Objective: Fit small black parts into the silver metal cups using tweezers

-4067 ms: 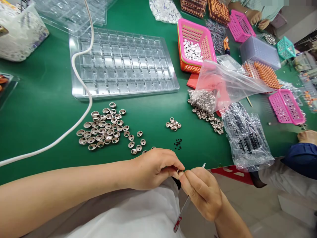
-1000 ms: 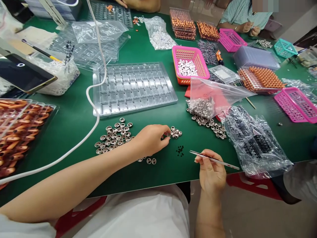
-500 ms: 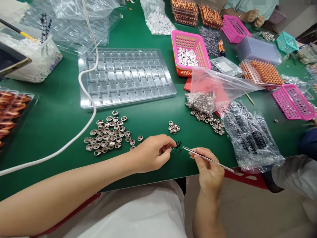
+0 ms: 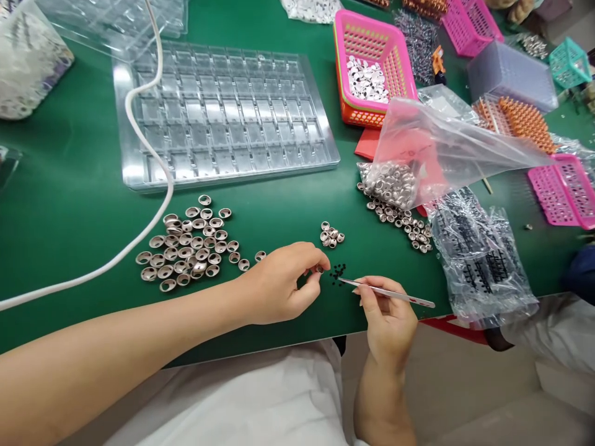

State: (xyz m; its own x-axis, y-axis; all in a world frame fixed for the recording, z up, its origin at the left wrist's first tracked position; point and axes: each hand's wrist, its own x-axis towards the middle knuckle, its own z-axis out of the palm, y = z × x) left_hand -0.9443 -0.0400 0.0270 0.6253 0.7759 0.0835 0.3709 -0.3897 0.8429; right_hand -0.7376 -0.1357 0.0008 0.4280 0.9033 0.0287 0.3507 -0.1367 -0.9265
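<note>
- Your left hand [image 4: 289, 282] is curled in a pinch, thumb and fingers gripping a small metal piece [image 4: 319, 269]; the fingertips hide much of it.
- That piece sits at the right end of your left hand, just left of the scattered black bits [image 4: 338, 270], which lie on the green table [image 4: 288, 207].
- Your right hand [image 4: 389, 316] grips the tweezers [image 4: 411, 298] between thumb and fingers, their tips pointing left.
- The tweezer tips reach the near side of the black bits, at the right of your left fingertips; you cannot tell whether they touch a bit.
- The black bits lie between your two hands, a little beyond the tips.
- A small cluster of metal pieces [image 4: 331, 235] lies just beyond the black bits, near your left fingertips and apart from them.
- The larger spread of metal pieces [image 4: 186, 253] lies left of your left hand, on the far side of your forearm.
- Farther right, beyond your right hand, more pieces show in and beside a clear bag [image 4: 395, 183].
- The clear compartment tray [image 4: 232, 179] lies on the far side of the larger spread, with a white cord [image 4: 155, 155] across its left part.
</note>
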